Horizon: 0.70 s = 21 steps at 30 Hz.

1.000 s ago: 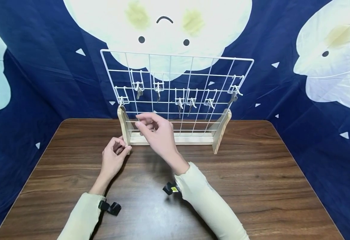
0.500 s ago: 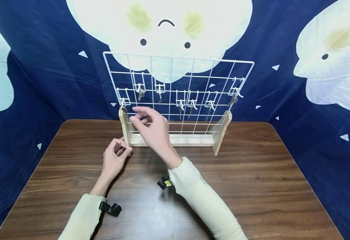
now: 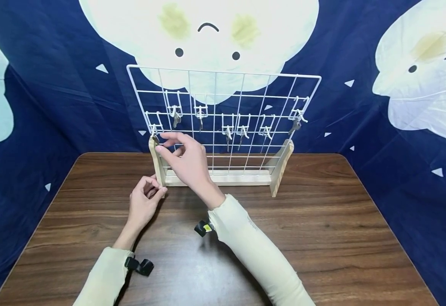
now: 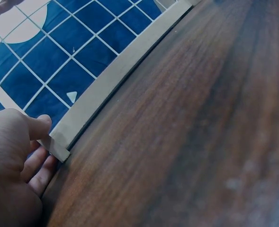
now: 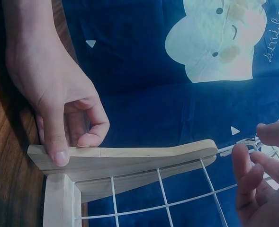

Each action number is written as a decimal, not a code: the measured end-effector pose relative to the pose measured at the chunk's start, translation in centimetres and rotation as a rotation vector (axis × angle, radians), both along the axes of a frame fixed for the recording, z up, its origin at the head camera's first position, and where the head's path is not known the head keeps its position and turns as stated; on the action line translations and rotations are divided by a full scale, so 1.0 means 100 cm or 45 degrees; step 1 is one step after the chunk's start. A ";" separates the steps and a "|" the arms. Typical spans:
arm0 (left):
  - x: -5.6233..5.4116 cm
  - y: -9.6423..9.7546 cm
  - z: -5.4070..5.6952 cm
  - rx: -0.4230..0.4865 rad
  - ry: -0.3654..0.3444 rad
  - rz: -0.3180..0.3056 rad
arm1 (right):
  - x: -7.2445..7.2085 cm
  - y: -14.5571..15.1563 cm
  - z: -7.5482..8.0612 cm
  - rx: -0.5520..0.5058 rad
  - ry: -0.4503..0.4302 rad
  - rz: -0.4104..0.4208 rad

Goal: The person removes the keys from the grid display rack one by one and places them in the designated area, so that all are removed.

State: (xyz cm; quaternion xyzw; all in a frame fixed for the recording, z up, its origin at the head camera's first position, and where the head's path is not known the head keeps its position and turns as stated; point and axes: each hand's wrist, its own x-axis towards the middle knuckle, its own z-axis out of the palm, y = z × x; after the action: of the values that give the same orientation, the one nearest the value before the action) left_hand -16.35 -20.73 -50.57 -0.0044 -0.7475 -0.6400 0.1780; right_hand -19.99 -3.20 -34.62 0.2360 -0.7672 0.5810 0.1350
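A white wire grid rack (image 3: 223, 72) stands on a wooden base. My left hand (image 3: 142, 204) pinches the lower front of its left wooden side panel (image 3: 156, 163), thumb on one face and fingers on the other in the right wrist view. My right hand (image 3: 188, 163) is raised before the grid's left side. Its thumb and forefinger are parted, with the fingertips close to a dark key (image 3: 154, 138) on the leftmost white hook (image 3: 154, 128). In the right wrist view the right hand (image 5: 267, 179) appears at the right edge beside that hook.
Several more hooks along the grid carry metal keys, such as this key (image 3: 176, 120) and the far right key (image 3: 295, 126). The right wooden panel (image 3: 281, 168) stands opposite. Behind the brown table (image 3: 322, 221) hangs a blue cloth (image 3: 345, 123) with white clouds.
My right hand has moved left and slightly up across the grid to the leftmost hook. The left hand keeps its pinch on the side panel.
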 end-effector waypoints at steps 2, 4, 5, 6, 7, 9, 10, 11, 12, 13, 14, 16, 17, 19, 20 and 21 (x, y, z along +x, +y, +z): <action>0.000 0.000 0.000 -0.002 0.001 -0.003 | -0.001 -0.001 0.001 0.023 -0.015 -0.002; -0.001 0.000 0.000 -0.005 0.005 -0.005 | -0.001 -0.002 0.003 0.042 -0.026 -0.006; -0.001 0.000 0.000 -0.006 0.008 -0.005 | -0.002 -0.003 0.004 0.050 -0.024 -0.009; -0.001 0.000 0.001 -0.008 0.011 -0.004 | -0.002 -0.004 0.005 0.060 -0.020 -0.014; -0.001 0.000 0.001 -0.006 0.014 -0.004 | -0.002 -0.005 0.006 0.068 -0.015 -0.019; 0.000 0.000 0.001 -0.008 0.015 -0.004 | -0.002 -0.007 0.008 0.083 -0.005 -0.032; 0.000 0.001 0.001 -0.006 0.015 -0.005 | -0.002 -0.008 0.008 0.091 0.002 -0.041; 0.000 0.001 0.001 -0.005 0.013 -0.005 | -0.001 -0.009 0.009 0.096 0.006 -0.048; 0.000 0.001 0.001 -0.005 0.010 -0.004 | -0.001 -0.011 0.009 0.101 0.006 -0.056; 0.001 0.001 0.001 -0.003 0.007 -0.005 | -0.002 -0.012 0.009 0.104 0.005 -0.066; 0.001 0.001 0.000 -0.001 0.005 -0.004 | -0.002 -0.013 0.009 0.100 0.000 -0.070; 0.001 0.000 0.000 0.002 0.003 -0.004 | -0.003 -0.015 0.010 0.087 -0.009 -0.073; 0.001 0.000 0.000 0.003 0.004 -0.004 | -0.003 -0.016 0.009 0.076 -0.014 -0.072; 0.001 0.000 0.000 0.004 0.009 -0.007 | -0.005 -0.017 0.009 0.055 -0.020 -0.071; 0.001 0.000 0.000 0.005 0.013 -0.009 | -0.005 -0.018 0.008 0.042 -0.023 -0.065; 0.001 0.000 0.001 0.006 0.016 -0.011 | -0.006 -0.018 0.008 0.037 -0.023 -0.064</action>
State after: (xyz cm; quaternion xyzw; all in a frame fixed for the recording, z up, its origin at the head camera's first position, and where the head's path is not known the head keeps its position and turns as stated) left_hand -16.29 -20.73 -50.51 -0.0112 -0.7449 -0.6424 0.1798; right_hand -20.54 -5.02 -33.80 0.2133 -0.7825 0.5682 0.1393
